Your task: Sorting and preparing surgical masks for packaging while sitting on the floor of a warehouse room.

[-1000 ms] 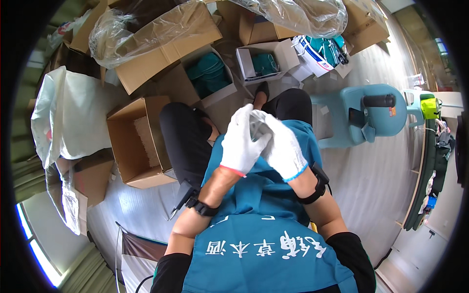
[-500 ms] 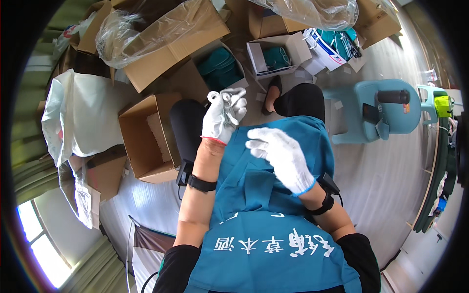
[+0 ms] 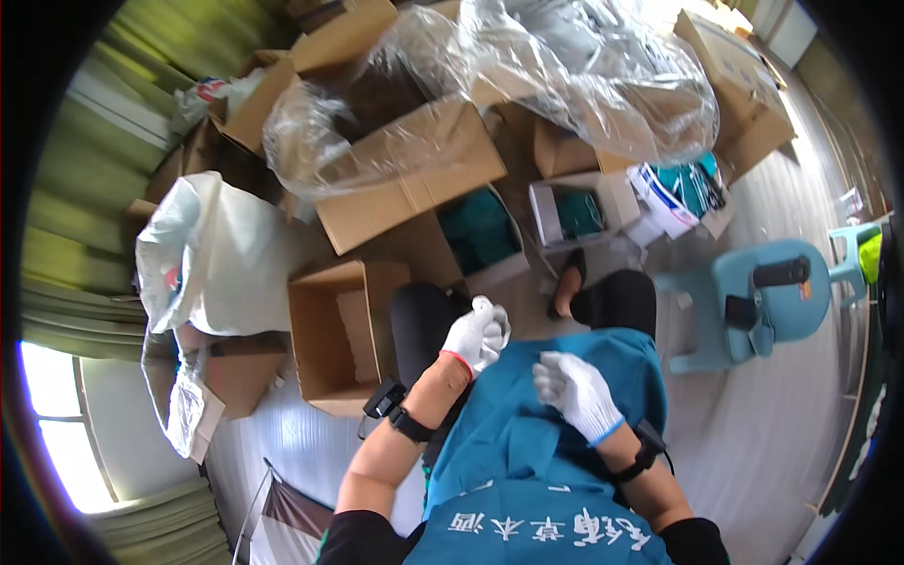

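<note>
Indoors, the head camera looks down on a seated person in a blue apron, white characters lettered across its bib; an orange label marks the pale-blue plastic seat at right. Compared with half a second earlier, the left gloved hand hides more of what it carries, and the right gloved hand bends its previously extended fingers. Whitish, mostly covered and too blurred to identify, a small pale item pokes from the closed left fist, between the knees near an open carton. Whether the right hand grips anything cannot be told.
</note>
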A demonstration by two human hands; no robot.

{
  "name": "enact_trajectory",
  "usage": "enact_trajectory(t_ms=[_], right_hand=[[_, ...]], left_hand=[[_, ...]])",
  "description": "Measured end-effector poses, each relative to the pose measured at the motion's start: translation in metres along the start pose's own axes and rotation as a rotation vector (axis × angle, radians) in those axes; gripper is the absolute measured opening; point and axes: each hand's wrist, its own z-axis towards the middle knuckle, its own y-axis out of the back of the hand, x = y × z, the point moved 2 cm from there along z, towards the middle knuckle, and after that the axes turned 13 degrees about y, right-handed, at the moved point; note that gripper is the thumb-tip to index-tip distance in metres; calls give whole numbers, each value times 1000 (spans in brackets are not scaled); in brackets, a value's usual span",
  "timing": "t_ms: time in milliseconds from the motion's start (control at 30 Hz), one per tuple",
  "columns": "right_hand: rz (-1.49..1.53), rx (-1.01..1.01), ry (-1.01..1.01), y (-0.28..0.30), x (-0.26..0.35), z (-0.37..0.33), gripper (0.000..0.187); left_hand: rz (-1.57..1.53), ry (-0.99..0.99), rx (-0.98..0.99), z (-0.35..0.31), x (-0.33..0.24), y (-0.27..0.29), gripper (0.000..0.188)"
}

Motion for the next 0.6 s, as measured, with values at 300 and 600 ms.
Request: enact_trajectory(t_ms=[300,600], right_hand=[[-506,-415,97,-22,-2,-12,28],[-443,-428,107,-19,5,-10,27]], left_hand=[[210,-708,94,-110,-246,-109,88],[154,-646,-331,-31,-221,12,52]])
